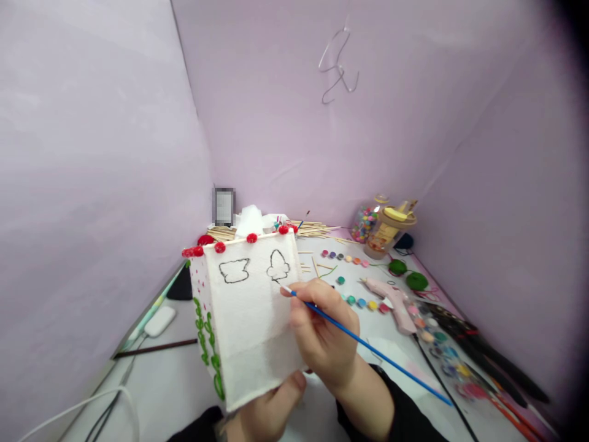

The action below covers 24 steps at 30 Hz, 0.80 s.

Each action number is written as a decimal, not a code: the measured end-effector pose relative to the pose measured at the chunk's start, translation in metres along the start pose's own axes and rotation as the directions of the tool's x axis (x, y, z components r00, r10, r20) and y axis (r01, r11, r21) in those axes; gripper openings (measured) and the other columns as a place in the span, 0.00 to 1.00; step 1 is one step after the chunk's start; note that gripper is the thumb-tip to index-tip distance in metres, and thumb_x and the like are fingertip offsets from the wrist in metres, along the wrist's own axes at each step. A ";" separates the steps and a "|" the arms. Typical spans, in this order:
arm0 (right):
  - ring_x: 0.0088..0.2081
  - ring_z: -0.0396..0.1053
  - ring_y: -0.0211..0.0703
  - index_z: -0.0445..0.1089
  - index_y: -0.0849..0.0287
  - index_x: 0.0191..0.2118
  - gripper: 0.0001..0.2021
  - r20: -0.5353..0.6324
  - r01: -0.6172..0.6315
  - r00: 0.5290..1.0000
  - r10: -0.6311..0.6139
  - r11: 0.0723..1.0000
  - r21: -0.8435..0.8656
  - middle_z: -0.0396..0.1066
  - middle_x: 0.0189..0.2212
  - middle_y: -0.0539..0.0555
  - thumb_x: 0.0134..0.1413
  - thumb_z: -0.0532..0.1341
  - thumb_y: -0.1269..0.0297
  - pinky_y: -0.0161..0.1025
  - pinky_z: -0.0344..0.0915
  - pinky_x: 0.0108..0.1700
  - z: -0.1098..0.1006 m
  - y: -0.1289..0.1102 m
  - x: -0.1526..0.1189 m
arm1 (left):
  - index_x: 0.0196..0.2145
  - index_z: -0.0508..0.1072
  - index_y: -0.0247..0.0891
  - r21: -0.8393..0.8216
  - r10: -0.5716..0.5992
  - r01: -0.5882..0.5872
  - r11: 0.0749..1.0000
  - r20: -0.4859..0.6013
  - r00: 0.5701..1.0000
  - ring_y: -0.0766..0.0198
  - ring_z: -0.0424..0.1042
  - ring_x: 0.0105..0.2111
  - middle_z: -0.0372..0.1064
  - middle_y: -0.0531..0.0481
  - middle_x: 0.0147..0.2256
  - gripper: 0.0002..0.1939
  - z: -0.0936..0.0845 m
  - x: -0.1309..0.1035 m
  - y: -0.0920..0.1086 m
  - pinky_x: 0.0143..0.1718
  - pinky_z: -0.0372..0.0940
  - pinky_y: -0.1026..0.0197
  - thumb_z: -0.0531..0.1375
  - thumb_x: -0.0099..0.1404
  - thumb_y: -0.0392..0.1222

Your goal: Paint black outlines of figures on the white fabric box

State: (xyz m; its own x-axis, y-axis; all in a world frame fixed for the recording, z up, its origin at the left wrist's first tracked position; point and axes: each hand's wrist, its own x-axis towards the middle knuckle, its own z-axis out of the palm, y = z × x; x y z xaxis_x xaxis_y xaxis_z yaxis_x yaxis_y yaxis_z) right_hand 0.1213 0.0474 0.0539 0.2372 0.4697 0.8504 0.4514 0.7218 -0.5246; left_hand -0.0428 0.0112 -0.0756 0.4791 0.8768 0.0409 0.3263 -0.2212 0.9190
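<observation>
A person's right hand [326, 334] holds a blue paintbrush [368, 337] against a white box [257, 334], which the left hand [271, 412] grips at its lower edge.
The box is held up, slightly tilted, above a white surface [161, 393], in front of the person. The brush's dark tip is at the bottom of the right-hand of two black outlines [234, 271] on the front face; the left one resembles a butterfly. Red balls [251, 238] line the upper edge, and green looped leaves [218, 382] climb the left side. To the right lie small paint pots [362, 304], a pale pink glue gun [391, 301] and two green balls [416, 281], with a lidded cup [385, 236] behind them.
</observation>
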 end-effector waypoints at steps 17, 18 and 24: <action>0.29 0.78 0.41 0.70 0.53 0.42 0.11 0.001 0.009 1.000 -0.009 1.000 -0.023 0.81 0.31 0.51 0.60 0.59 0.78 0.37 0.76 0.33 0.000 -0.003 0.003 | 0.55 0.85 0.51 -0.039 -0.047 0.048 0.998 0.032 0.998 0.49 0.69 0.69 0.84 0.46 0.57 0.30 0.000 0.001 0.005 0.76 0.36 0.45 0.53 0.76 0.69; 0.29 0.78 0.41 0.70 0.53 0.41 0.11 0.001 0.009 1.000 -0.009 1.000 -0.023 0.81 0.31 0.51 0.60 0.59 0.78 0.37 0.76 0.33 0.000 -0.003 0.003 | 0.55 0.85 0.50 -0.034 -0.052 0.053 0.998 0.033 0.998 0.49 0.68 0.70 0.83 0.46 0.57 0.30 0.000 0.001 0.005 0.76 0.35 0.45 0.53 0.76 0.69; 0.29 0.78 0.40 0.70 0.53 0.42 0.10 -0.003 0.006 1.000 -0.006 1.000 -0.023 0.80 0.31 0.51 0.61 0.59 0.77 0.37 0.76 0.33 0.001 -0.002 0.002 | 0.56 0.85 0.51 -0.025 -0.084 0.085 0.996 0.036 0.996 0.45 0.61 0.73 0.81 0.45 0.60 0.34 -0.001 0.003 0.005 0.74 0.24 0.40 0.50 0.74 0.73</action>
State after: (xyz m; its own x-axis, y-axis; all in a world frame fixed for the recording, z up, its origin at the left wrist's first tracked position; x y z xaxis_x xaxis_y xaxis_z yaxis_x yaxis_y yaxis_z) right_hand 0.1206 0.0475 0.0563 0.2369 0.4636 0.8538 0.4722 0.7131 -0.5182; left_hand -0.0406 0.0129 -0.0705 0.4792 0.8762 -0.0510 0.3457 -0.1350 0.9286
